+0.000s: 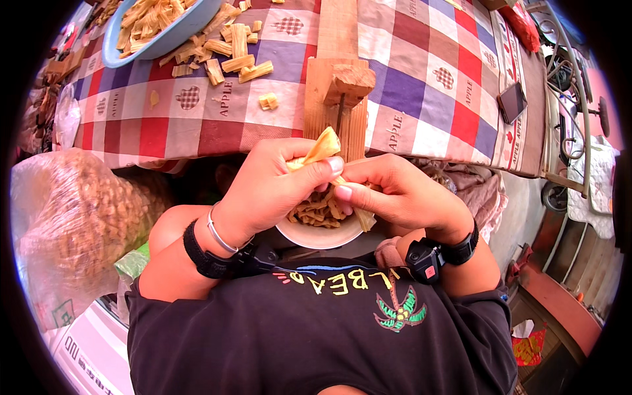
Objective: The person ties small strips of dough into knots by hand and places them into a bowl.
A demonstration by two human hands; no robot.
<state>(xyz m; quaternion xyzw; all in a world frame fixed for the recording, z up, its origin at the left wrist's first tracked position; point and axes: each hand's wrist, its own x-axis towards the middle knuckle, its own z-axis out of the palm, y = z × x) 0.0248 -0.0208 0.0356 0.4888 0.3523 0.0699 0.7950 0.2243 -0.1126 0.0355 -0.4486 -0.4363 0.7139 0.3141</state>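
Between my two hands runs a pale yellow, folded strip (322, 146) of dry-looking plant-like material, its kind unclear. My left hand (273, 179) is closed on its upper part, thumb laid across it. Lower down, my right hand (398, 191) pinches the same strip between thumb and fingers, and a loose end (365, 219) pokes out below. Both hands are above a white bowl (320, 243) of tan, twisted pieces (315, 215). Just beyond them stands a wooden stand (350, 82) with a thin metal rod (340, 115), whose lower end my hands hide.
A checked tablecloth (408, 62) covers the table ahead. Ribbed yellow pieces (238, 62) lie near a blue basin (172, 45) holding more. A phone (512, 102) lies at the right. A large clear bag (92, 210) of tan pieces is at my left, a metal rack (567, 181) at far right.
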